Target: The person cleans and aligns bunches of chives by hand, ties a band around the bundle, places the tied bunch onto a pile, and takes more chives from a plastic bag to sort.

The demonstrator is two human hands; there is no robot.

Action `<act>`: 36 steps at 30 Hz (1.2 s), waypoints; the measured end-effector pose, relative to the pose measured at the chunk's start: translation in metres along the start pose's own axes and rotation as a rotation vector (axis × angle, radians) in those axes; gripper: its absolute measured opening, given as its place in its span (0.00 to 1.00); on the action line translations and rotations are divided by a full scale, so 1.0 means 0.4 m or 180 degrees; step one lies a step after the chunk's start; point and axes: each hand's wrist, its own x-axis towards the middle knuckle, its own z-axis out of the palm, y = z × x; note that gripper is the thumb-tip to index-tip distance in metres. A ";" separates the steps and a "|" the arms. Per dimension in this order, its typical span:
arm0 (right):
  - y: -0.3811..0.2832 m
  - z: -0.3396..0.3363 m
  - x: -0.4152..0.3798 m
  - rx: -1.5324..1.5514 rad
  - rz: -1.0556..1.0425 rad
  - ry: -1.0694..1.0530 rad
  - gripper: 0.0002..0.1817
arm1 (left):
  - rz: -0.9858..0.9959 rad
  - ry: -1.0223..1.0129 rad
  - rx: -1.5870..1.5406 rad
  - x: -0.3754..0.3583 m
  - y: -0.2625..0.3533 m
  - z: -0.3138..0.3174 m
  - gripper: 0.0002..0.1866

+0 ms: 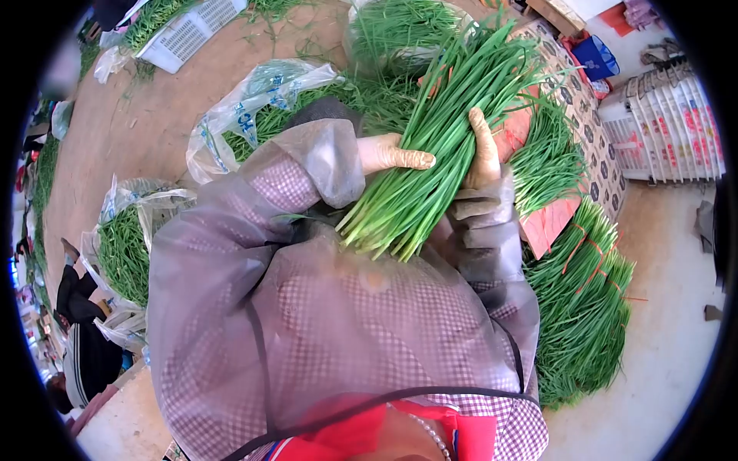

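Note:
A large bunch of long green stalks (442, 150) lies slanted across my chest, its pale cut ends at the lower left and its leafy tips at the upper right. My left hand (396, 154) is wrapped round the bunch from the left, with the taped thumb lying over the stalks. From the right side my right hand (483, 150) grips the same bunch, its taped thumb pointing up along the leaves. The other fingers of both hands are hidden behind the stalks. Beyond my right hand, more loose stalks (550, 157) rest on a reddish board (552, 224).
Tied green bundles (584, 307) are stacked at the right. Plastic bags of greens (127, 253) stand at the left and ahead. White crates (665, 127), a blue bucket (596, 58) and a white basket (192, 34) are farther off. A person (88, 346) is at the far left.

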 end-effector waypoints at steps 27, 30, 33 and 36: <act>-0.230 -0.234 0.125 0.0688 -0.1499 -0.0493 0.31 | 0.0732 0.0782 0.0121 -0.117 -0.081 -0.064 0.10; -0.234 -0.230 0.120 0.0650 -0.1731 -0.0061 0.27 | 0.1061 0.1045 0.0235 -0.098 -0.050 -0.013 0.08; -0.236 -0.222 0.128 0.0607 -0.2066 -0.0128 0.24 | 0.1447 0.1324 0.0330 -0.070 -0.031 0.013 0.09; -0.231 -0.179 0.109 0.0794 -0.2163 0.0159 0.23 | 0.1886 0.1729 0.0182 -0.041 -0.018 0.018 0.14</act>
